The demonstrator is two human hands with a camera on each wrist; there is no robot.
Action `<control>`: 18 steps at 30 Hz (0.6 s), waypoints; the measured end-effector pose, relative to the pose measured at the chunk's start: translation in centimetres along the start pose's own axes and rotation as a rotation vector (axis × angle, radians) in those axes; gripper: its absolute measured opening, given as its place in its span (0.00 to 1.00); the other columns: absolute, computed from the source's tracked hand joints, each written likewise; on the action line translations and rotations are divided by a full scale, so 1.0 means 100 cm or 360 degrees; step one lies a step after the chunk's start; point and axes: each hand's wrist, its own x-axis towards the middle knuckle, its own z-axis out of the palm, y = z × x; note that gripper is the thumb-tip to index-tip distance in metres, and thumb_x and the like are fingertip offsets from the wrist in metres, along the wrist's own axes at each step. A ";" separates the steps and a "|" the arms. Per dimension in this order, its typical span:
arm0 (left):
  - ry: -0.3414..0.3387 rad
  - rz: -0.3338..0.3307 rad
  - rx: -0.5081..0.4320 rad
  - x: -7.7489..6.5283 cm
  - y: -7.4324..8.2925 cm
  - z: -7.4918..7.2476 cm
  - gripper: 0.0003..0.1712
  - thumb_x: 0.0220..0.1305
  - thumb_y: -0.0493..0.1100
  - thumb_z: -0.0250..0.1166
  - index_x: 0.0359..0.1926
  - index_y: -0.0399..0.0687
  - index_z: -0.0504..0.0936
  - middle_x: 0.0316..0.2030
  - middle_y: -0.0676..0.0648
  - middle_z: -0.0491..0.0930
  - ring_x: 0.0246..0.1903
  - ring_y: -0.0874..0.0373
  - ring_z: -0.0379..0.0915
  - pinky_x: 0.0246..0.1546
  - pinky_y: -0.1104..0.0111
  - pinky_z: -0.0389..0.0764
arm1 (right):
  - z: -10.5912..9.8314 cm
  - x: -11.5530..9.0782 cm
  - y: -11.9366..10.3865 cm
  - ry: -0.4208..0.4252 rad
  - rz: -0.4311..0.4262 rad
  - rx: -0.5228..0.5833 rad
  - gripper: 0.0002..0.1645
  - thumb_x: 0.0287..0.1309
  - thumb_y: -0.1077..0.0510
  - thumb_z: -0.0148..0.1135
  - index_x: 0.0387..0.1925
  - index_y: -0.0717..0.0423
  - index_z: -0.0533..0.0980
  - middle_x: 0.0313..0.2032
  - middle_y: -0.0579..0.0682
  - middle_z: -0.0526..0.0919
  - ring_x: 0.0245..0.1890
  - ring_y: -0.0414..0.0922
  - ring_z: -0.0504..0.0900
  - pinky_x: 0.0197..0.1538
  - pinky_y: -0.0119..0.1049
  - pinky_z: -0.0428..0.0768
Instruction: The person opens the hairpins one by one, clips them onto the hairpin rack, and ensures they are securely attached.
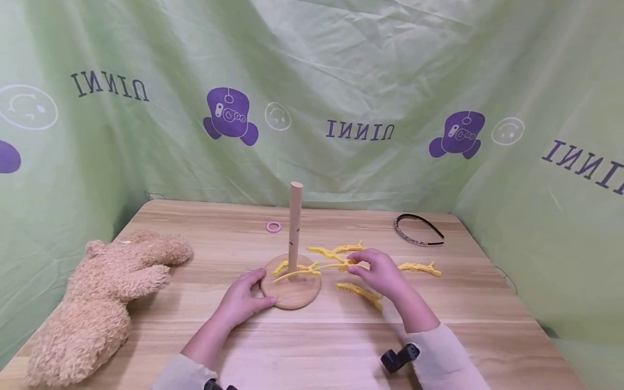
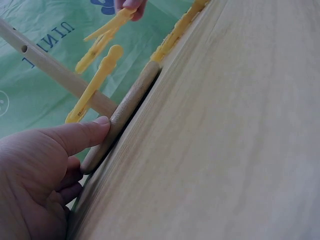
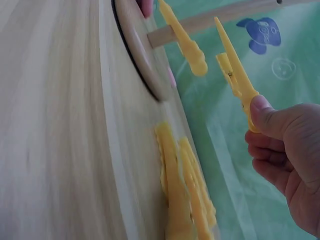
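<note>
Farthest left on my feed, a fluffy tan plush toy (image 1: 104,303) lies on the pale wood-grain counter (image 1: 487,325). Next, I see the left hand (image 1: 241,298) gripping the edge of a round, flat wooden base (image 1: 292,298), thumb and fingers clamped on its rim. Behind the base sits a small pink ring (image 1: 267,228). An upright round wooden post (image 1: 294,227) rises from the base, with a slim yellow plastic clip (image 3: 187,42) at its lower part (I can't make out its exact hold). Just right of that, the right hand (image 1: 380,273) pinches a second yellow clip (image 3: 242,75) above the counter between thumb and fingers, its prongs spread toward the post. Three loose yellow clips (image 1: 361,292) lie around that hand, and a black headband with a glittery band (image 1: 411,240) rests behind the rightmost one.
</note>
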 end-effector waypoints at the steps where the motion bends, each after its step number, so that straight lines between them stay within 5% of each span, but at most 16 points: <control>1: 0.0003 0.0000 0.0001 0.000 0.000 0.000 0.45 0.47 0.45 0.78 0.64 0.28 0.71 0.64 0.31 0.70 0.67 0.35 0.63 0.71 0.47 0.62 | 0.002 0.003 -0.004 -0.0010 -0.0018 -0.0001 0.16 0.57 0.57 0.68 0.46 0.59 0.83 0.45 0.56 0.87 0.50 0.55 0.83 0.56 0.53 0.81; 18: 0.0029 0.0030 -0.0006 0.000 -0.002 0.001 0.44 0.46 0.45 0.78 0.62 0.28 0.72 0.63 0.30 0.71 0.66 0.35 0.65 0.70 0.47 0.64 | 0.038 0.036 -0.037 -0.0142 -0.0130 0.0034 0.15 0.58 0.56 0.68 0.46 0.58 0.84 0.41 0.51 0.87 0.48 0.50 0.83 0.55 0.48 0.81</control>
